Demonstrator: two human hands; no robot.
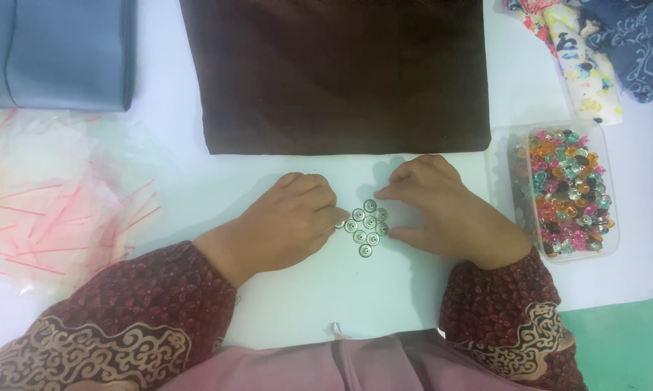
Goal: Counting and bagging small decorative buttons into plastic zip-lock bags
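Note:
Several small round silver buttons (367, 226) lie in a tight cluster on the white table (304, 297). My left hand (286, 224) rests palm down just left of them, its fingertips touching the cluster's left edge. My right hand (442, 210) rests palm down on the right, with its fingers curled around the cluster's top and right side. Neither hand grips anything. Both arms wear dark red patterned sleeves.
A folded dark brown cloth (337, 72) lies just beyond the hands. A clear plastic box (564, 190) of colourful beads stands at the right. Clear zip bags with red strips (47, 210) pile at the left. Blue fabric (55, 51) and printed cloth (594, 51) sit in the far corners.

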